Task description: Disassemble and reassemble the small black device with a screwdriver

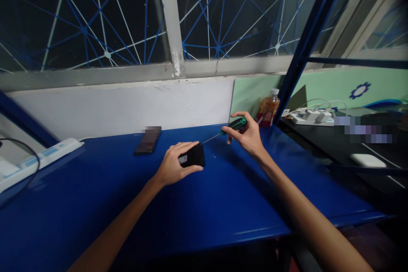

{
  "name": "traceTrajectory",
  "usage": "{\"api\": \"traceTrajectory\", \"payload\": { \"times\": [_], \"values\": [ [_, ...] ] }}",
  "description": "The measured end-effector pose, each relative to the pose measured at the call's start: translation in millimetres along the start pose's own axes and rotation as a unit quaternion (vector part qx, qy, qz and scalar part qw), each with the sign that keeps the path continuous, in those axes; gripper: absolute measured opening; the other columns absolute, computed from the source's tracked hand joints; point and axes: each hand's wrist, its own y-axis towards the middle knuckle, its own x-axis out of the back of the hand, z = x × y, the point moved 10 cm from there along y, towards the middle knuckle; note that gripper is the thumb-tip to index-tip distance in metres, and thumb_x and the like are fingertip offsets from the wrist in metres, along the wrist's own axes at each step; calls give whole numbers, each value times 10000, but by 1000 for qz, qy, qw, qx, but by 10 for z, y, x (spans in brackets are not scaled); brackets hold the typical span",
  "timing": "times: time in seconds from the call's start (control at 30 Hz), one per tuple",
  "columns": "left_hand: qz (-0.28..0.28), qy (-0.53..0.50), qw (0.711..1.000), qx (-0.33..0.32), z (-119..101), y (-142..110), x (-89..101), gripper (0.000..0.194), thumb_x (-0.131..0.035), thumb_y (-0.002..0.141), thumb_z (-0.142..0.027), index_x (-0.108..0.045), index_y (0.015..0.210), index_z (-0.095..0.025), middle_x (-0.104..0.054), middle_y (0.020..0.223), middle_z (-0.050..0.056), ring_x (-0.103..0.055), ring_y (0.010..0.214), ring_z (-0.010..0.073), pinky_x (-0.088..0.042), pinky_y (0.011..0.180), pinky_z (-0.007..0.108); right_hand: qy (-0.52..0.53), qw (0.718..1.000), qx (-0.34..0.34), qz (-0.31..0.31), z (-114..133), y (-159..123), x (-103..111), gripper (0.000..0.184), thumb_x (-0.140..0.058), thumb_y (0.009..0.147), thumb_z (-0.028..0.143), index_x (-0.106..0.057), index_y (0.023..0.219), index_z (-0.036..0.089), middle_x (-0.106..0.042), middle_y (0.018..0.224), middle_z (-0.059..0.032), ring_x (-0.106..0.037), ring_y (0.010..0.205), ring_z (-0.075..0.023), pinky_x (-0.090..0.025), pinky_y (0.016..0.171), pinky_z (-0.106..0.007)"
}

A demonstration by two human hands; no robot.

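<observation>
In my head view, the left hand (174, 163) grasps a black case (193, 157) on the blue table (223, 204); the right hand (248, 136) grips a green-and-black screwdriver (234, 125), its tip at the case's far corner. Beyond the left hand lies a phone (148, 140). Past the right hand stands a white-capped bottle (269, 108) — orange-red contents, I think — beside a blue post (295, 66). A white power strip (41, 161) sits at far left.
</observation>
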Motion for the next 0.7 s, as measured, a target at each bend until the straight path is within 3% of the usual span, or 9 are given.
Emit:
{"api": "traceTrajectory", "payload": {
  "times": [0.13, 0.33, 0.47, 0.57, 0.7],
  "values": [
    [3, 12, 1000, 0, 8, -4, -12, 660, -749, 685, -471, -564, 1274, -239, -621, 1240, 99, -554, 1147, 320, -370, 1006, 506, -52, 998, 12, -41, 25, -33, 39, 484, -760, 649, 455, -491, 987, 236, -595, 583, 45, -562, 364, -142, -423, 334, -247],
    [21, 54, 998, -4, 83, -16, -138, 704, -743, 679, -516, -534, 1300, -260, -621, 1245, 78, -548, 1151, 315, -377, 992, 498, -130, 988, 37, -78, 64, -59, 105, 366, -661, 752, 455, -511, 983, 213, -583, 534, 38, -577, 415, -145, -457, 436, -253],
    [48, 83, 995, -8, 173, -40, -278, 727, -738, 667, -559, -519, 1304, -285, -627, 1233, 75, -557, 1129, 312, -416, 936, 485, -279, 949, 83, -123, 186, -99, 167, 269, -633, 748, 412, -545, 913, 219, -564, 545, 38, -561, 474, -144, -439, 508, -257],
    [63, 93, 994, -10, 213, -59, -343, 729, -732, 664, -579, -517, 1299, -291, -624, 1237, 72, -560, 1120, 299, -426, 922, 463, -355, 922, 106, -110, 227, -119, 82, 230, -612, 738, 393, -568, 882, 218, -552, 559, 33, -543, 505, -143, -408, 523, -248],
    [76, 105, 992, -11, 209, -70, -381, 718, -730, 670, -576, -517, 1293, -287, -625, 1237, 68, -561, 1114, 297, -418, 918, 464, -387, 912, 104, -83, 178, -122, -10, 232, -595, 732, 387, -575, 888, 216, -509, 525, 46, -489, 466, -131, -373, 507, -243]
  ]
}}
